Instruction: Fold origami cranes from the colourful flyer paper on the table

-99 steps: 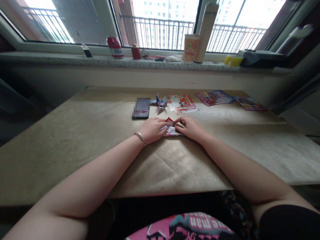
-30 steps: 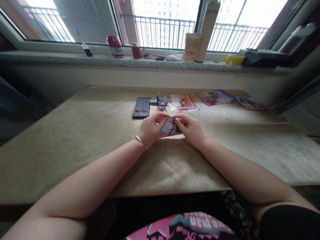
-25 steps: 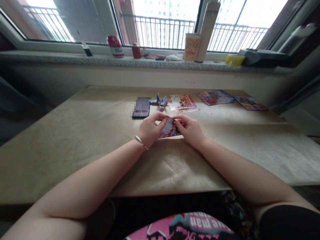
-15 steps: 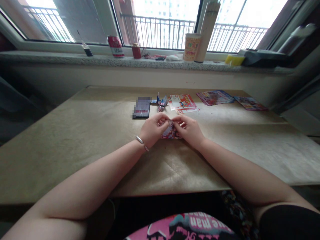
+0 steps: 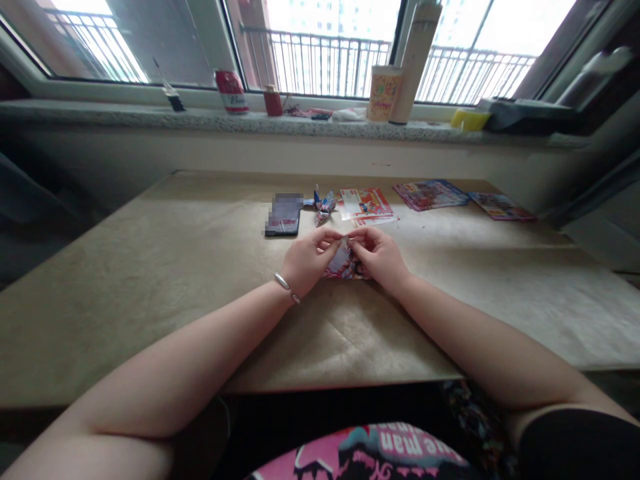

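My left hand (image 5: 307,260), with a silver bracelet at the wrist, and my right hand (image 5: 381,257) meet at the middle of the brown paper-covered table (image 5: 150,280). Both pinch a small folded piece of colourful printed paper (image 5: 344,265) between fingers and thumbs, its top edge raised and its lower edge near the table. My fingers hide much of the paper. A finished paper crane (image 5: 324,203) stands just beyond my hands, next to a dark phone (image 5: 283,217).
Printed leaflets (image 5: 365,203) and further stacks (image 5: 430,195) lie at the far right of the table. The windowsill holds a red can (image 5: 231,92), a paper cup (image 5: 384,93), a tall tube and a yellow sponge (image 5: 467,120).
The paper lay pressed flat under both hands at first. It was then lifted upright between my fingers, and now my fingertips pinch closer together at its top edge.
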`<move>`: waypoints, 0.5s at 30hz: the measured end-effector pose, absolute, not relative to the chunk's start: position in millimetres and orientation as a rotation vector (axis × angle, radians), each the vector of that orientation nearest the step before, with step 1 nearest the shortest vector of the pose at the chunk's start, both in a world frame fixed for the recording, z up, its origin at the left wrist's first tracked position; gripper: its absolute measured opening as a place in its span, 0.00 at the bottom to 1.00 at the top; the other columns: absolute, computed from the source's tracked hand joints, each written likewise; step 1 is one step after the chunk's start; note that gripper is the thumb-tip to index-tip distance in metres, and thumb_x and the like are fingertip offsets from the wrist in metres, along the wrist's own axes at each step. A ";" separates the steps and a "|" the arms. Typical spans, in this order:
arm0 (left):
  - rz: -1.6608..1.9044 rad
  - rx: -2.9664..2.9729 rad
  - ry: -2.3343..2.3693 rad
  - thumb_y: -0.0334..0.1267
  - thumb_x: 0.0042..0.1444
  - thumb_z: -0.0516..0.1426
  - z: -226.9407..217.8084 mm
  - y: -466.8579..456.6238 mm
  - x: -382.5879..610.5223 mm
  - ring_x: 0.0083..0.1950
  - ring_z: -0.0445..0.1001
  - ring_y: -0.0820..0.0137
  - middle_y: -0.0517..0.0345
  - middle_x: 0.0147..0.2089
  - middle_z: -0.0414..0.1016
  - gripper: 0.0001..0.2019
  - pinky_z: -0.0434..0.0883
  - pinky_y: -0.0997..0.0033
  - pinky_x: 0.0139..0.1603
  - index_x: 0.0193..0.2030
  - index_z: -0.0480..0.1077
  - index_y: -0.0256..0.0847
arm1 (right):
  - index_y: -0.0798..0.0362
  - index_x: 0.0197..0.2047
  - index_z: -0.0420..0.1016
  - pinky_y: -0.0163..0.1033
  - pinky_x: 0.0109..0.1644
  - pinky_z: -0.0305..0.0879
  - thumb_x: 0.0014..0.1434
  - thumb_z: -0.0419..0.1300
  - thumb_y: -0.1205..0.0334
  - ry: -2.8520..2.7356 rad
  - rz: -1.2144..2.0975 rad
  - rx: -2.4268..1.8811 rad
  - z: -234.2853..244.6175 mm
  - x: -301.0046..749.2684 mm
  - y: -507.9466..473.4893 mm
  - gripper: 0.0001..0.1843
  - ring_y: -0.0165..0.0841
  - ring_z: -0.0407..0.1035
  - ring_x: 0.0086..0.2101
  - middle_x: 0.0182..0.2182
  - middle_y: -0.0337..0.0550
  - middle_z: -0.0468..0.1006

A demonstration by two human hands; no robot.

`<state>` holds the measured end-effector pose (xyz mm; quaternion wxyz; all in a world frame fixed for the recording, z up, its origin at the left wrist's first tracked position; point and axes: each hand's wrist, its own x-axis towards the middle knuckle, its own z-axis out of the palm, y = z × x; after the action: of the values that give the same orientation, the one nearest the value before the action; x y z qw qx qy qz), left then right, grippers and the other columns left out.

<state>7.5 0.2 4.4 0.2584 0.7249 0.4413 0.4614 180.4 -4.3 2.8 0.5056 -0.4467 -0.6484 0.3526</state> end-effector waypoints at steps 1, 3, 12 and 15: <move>1.258 1.949 1.177 0.43 0.57 0.58 4.0 0.2 8.0 0.31 0.77 0.72 0.58 0.34 0.80 0.11 0.71 0.76 0.30 0.42 0.76 0.41 | 0.51 0.39 0.75 0.34 0.31 0.66 0.54 0.61 0.57 -1.565 0.846 -1.074 3.0 180.5 -4.6 0.10 0.29 0.71 0.26 0.27 0.37 0.78; 1.272 1.910 1.137 0.43 0.57 0.58 3.6 -0.4 9.5 0.31 0.77 0.72 0.57 0.34 0.80 0.11 0.72 0.76 0.29 0.42 0.77 0.40 | 0.51 0.38 0.75 0.33 0.30 0.66 0.55 0.61 0.57 -1.564 0.839 -1.071 3.5 180.4 -5.5 0.09 0.28 0.70 0.25 0.26 0.36 0.77; 1.279 1.905 1.083 0.40 0.56 0.58 5.6 -2.4 12.7 0.35 0.79 0.71 0.56 0.37 0.81 0.10 0.75 0.74 0.37 0.41 0.76 0.39 | 0.51 0.36 0.75 0.34 0.30 0.65 0.56 0.61 0.55 -1.677 0.708 -1.178 9.4 184.1 -6.7 0.09 0.28 0.69 0.25 0.26 0.37 0.77; 1.229 1.961 1.123 0.41 0.57 0.57 2.4 1.5 11.4 0.36 0.79 0.70 0.56 0.38 0.81 0.10 0.75 0.73 0.38 0.42 0.76 0.40 | 0.51 0.34 0.75 0.34 0.32 0.65 0.55 0.60 0.56 -1.755 0.613 -1.213 11.3 186.5 -1.9 0.08 0.29 0.69 0.28 0.28 0.38 0.77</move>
<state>11.4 1.5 2.4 0.2806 0.7318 0.4191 0.4584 186.5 -1.9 11.3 0.4451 -0.4894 -0.7080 0.2472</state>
